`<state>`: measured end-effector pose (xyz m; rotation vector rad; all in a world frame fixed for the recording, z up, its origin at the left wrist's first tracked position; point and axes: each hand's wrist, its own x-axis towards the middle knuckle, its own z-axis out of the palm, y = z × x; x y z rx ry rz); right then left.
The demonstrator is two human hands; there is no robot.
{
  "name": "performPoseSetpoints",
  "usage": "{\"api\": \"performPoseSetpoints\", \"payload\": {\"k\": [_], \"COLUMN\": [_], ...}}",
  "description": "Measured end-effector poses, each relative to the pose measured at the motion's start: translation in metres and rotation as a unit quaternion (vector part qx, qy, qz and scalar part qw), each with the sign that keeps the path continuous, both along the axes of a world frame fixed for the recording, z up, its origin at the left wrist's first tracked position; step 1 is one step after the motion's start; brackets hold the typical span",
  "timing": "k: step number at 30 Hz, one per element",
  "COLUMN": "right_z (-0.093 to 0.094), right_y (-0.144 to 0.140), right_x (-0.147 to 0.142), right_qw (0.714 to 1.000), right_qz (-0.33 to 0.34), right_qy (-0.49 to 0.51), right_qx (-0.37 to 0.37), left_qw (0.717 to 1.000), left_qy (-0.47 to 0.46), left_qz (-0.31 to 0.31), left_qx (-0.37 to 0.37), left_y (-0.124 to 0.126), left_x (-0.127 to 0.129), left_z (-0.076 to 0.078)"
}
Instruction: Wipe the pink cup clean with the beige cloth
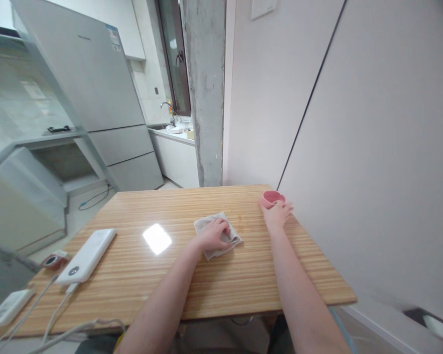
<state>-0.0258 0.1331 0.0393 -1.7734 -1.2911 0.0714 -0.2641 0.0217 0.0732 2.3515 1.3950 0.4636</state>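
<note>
A light grey cloth (216, 251) lies spread on the wood-grain table (162, 285), a little right of its middle. My left hand (214, 234) rests on top of it with curled fingers, gripping part of the fabric near the thumb. At the table's far right corner, close to the wall, sits a small round pink bowl (266, 198). My right hand (276, 215) holds the near side of this bowl, fingers around its right side. The bowl stands upright; what is inside it cannot be made out.
On the table's left lie a white power bank (92, 253) with a cable, a roll of tape (53, 261) and a white power strip (9, 307). A pale wall (339, 162) borders the right side. Behind are a concrete column (206, 98) and a fridge (81, 73).
</note>
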Motion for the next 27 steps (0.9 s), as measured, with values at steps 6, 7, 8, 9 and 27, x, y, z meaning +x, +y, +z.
{"api": "performPoseSetpoints", "payload": {"k": [6,7,8,9,27], "right_z": [0.028,0.029,0.028,0.027,0.033], "right_y": [-0.018,-0.021,-0.025,-0.028,-0.023], "right_x": [-0.037,-0.044,-0.051,-0.057,-0.053], "right_qw": [0.976,0.962,0.944,0.926,0.883], "right_qz": [0.194,0.268,0.328,0.371,0.331], "right_qy": [0.022,0.026,0.018,-0.002,0.221], "right_qx": [0.092,0.045,-0.011,-0.065,-0.25], "left_qw": [0.997,0.995,0.992,0.987,0.734], "left_qy": [-0.057,-0.075,-0.1,-0.13,-0.536], "left_qz": [0.046,0.057,0.072,0.091,0.416], "left_qx": [0.017,0.023,0.026,0.027,-0.033], "left_y": [0.005,0.007,0.009,0.011,0.034], "left_x": [-0.002,-0.003,-0.003,-0.004,-0.082], "left_z": [-0.005,-0.007,-0.009,-0.01,-0.003]}}
